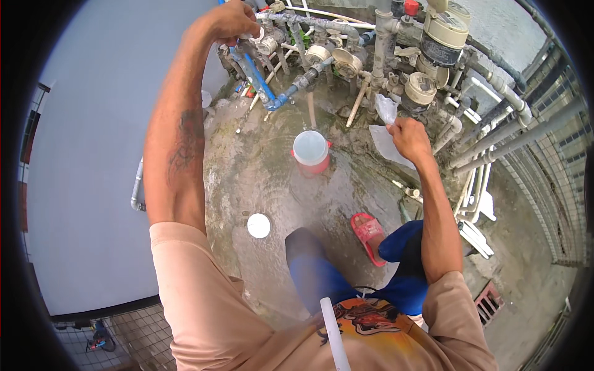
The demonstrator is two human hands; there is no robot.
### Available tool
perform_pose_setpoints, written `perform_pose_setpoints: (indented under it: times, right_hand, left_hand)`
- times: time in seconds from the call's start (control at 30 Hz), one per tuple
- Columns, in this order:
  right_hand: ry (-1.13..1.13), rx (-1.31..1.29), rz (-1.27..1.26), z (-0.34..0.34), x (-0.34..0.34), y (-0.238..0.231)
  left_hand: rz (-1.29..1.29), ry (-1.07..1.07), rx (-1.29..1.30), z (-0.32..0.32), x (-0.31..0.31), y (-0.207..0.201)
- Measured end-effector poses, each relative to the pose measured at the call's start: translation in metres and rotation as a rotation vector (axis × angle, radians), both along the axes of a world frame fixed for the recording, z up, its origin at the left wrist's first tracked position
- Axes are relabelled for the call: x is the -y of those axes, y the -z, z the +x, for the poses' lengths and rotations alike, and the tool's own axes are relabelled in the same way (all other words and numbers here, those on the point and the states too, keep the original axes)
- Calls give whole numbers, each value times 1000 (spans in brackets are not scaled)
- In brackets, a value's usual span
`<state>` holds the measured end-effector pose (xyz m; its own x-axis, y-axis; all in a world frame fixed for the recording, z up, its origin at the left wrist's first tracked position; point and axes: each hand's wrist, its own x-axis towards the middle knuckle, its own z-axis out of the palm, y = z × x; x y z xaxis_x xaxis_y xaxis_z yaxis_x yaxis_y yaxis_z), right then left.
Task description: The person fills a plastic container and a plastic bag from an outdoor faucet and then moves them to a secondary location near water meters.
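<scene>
My left arm reaches far forward, and my left hand [232, 22] is at the left end of the pipework. Its fingers are curled beside a small water meter [266, 43]; what they hold is hidden. Between the thumb and fingers of my right hand [409, 140] is a crumpled clear plastic bag [387, 110], gathered at the grip with part of it hanging below. A red jug [310, 162] with a pale inside stands uncovered on the wet concrete between my hands. Nearer to me, a round white lid [258, 226] lies flat on the ground.
Grey, white and blue pipes [272, 99] with several water meters [421, 88] fill the far side. A grey wall [93, 173] rises at the left. My foot in a red slipper [369, 238] is right of the jug. A drain grate [489, 303] lies at the lower right.
</scene>
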<state>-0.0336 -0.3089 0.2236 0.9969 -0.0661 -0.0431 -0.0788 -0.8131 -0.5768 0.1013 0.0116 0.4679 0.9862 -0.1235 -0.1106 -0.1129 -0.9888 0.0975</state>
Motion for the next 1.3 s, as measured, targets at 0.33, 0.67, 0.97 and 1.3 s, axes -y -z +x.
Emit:
perform_pose_setpoints:
  times: [0.33,0.67,0.97,1.3]
  right_hand:
    - [-64,64,-14,-12,18,-17]
    - [14,63,15,-37,57,-1]
    - [90,-10,-18,-45,67,4]
    - [158,200,111,-43,33,-28]
  left_hand:
    - [-574,-526,349,-145,-142,293]
    - [48,-780,-519,-307,-181,553]
    - [-1694,-1357,-29,-284,-228,553]
    - [-1282,-909,76,-211,-200,463]
